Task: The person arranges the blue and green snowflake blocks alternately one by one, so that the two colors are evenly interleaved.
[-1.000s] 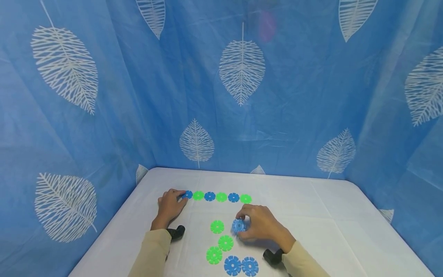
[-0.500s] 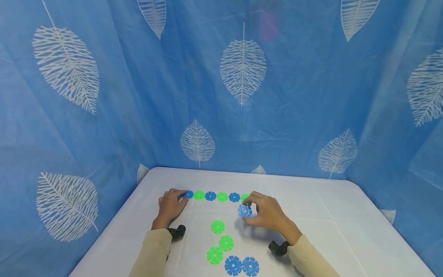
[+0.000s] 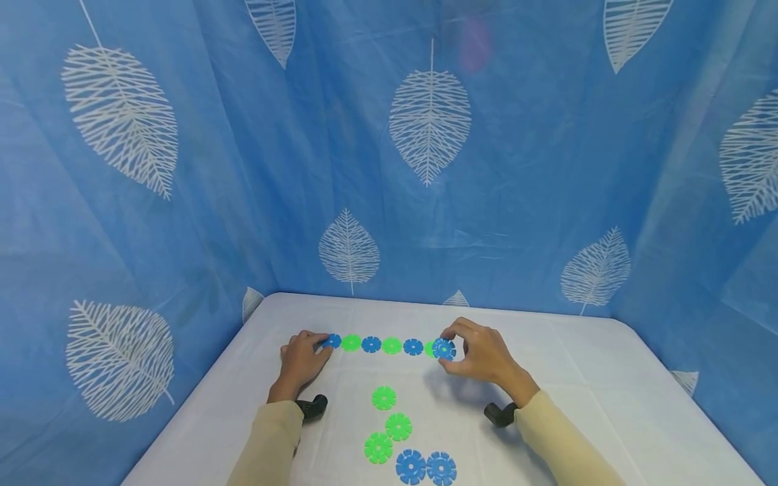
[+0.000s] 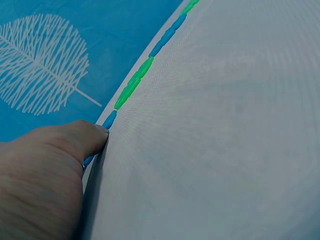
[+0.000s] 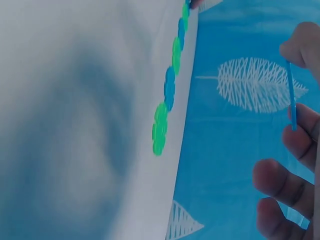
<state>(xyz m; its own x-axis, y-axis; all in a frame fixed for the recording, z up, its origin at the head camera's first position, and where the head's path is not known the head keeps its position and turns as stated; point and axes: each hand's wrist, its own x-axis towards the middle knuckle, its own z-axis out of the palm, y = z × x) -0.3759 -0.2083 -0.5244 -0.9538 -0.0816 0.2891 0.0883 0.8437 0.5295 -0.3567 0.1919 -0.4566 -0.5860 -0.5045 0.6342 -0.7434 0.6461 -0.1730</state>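
A row of blue and green notched interlocking discs lies across the far part of the table. At its left end my left hand (image 3: 300, 361) pinches the first blue notched disc (image 3: 333, 341) between thumb and index finger; in the left wrist view the thumb partly covers that disc. My right hand (image 3: 484, 354) holds another blue notched disc (image 3: 444, 349) by its edges, thumb below and index finger above. This disc is raised off the table and, in the head view, overlaps the last green disc (image 3: 429, 349). Edge-on, the held disc (image 5: 292, 95) shows in the right wrist view.
Nearer the person lie three loose green discs (image 3: 398, 427) and two blue discs (image 3: 410, 466) side by side. A white cloth (image 3: 565, 405) covers the table. Behind it hangs a blue curtain (image 3: 516, 169) with white leaf prints. Dark wrist-worn devices (image 3: 500, 414) sit under both wrists.
My right hand has lifted the blue disc from beside the loose green ones and carried it away from the person, to the row's right end. The left hand stays in place.
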